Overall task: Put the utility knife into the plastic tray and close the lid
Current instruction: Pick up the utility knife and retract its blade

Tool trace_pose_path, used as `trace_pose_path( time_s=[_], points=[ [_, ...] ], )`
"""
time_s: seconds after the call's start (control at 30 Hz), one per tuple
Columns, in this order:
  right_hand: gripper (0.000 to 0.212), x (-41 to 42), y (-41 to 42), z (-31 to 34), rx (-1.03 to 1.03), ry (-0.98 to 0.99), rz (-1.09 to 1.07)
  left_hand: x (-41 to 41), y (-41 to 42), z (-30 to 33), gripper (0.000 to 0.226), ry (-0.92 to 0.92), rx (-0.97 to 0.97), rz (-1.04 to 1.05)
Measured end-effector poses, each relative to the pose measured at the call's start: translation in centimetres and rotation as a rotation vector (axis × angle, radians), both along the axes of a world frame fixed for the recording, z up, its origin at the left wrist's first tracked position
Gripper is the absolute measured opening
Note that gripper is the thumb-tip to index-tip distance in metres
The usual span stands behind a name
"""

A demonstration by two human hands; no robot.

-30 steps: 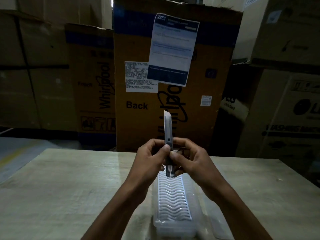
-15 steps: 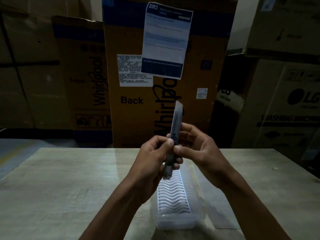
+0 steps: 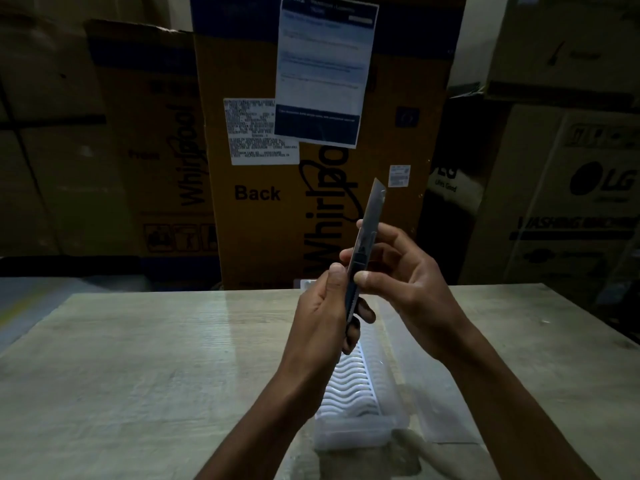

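I hold the grey utility knife [image 3: 367, 223] nearly upright above the table, its bare blade tip pointing up and a little to the right. My left hand [image 3: 323, 318] grips the lower part of the handle. My right hand [image 3: 405, 275] pinches the middle of the knife between thumb and fingers. Below my hands the long clear plastic tray [image 3: 353, 386] lies on the table with a white wavy insert inside. Its transparent lid [image 3: 426, 393] lies open flat to the right of the tray.
The tray rests on a pale wooden table [image 3: 156, 358]. Tall cardboard appliance boxes [image 3: 263, 202] stand close behind the table's far edge, with more boxes [image 3: 571, 202] stacked at the right. The scene is dim.
The knife has tilted slightly to the right and my hands have shifted right and a little higher. Both hands keep hold of it. The tray has not moved.
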State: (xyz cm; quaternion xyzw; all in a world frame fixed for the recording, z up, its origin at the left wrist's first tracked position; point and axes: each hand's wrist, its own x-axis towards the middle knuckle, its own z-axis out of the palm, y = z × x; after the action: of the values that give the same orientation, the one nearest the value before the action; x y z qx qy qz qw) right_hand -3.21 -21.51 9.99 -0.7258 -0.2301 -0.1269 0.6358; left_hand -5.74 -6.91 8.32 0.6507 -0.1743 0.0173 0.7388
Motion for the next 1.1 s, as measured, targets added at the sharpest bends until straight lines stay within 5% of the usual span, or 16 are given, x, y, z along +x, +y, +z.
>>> trace_pose_path(
  time_s=[1.1],
  points=[
    [0.054, -0.4, -0.9, 1.3, -0.088, -0.119, -0.112, -0.3, -1.0, -0.9, 0.055, -0.025, 0.039, 0.026]
  ],
)
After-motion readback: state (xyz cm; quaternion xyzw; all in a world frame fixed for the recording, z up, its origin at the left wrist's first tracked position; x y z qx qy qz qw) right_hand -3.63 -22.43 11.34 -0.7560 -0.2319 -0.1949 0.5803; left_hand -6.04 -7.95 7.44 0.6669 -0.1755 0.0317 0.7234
